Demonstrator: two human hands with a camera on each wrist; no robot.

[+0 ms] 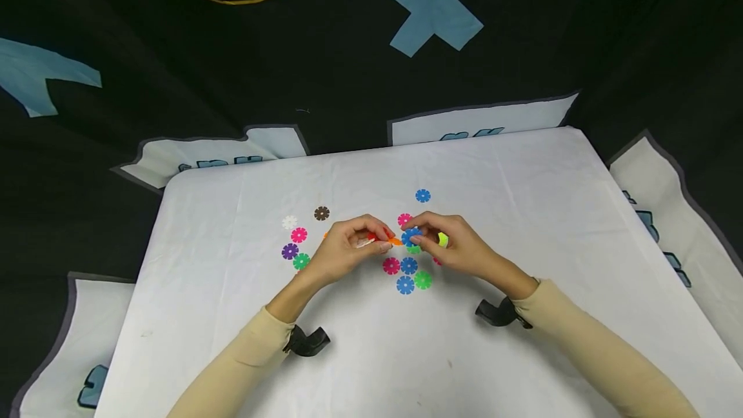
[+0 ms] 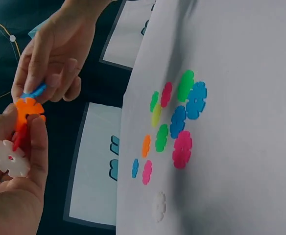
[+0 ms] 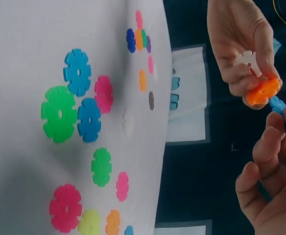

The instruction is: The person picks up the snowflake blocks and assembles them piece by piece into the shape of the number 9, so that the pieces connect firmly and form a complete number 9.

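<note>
My left hand (image 1: 344, 251) pinches a small chain of plastic snowflake discs above the table. In the left wrist view the chain runs from a white disc (image 2: 11, 159) through a red disc (image 2: 21, 137) to an orange disc (image 2: 27, 108) at its end. A blue snowflake disc (image 1: 411, 237) is between the thumb and fingers of my right hand (image 1: 461, 247). Its edge meets the orange disc's edge in the right wrist view, where the left fingers partly hide the white disc.
On the white-covered table (image 1: 522, 347), loose discs lie flat below the hands, including blue (image 1: 405, 285), green (image 1: 422, 280) and pink (image 1: 391, 266). Another group with a purple disc (image 1: 289, 251) lies left, a brown disc (image 1: 322, 213) behind it. A blue disc (image 1: 423, 195) sits farther back.
</note>
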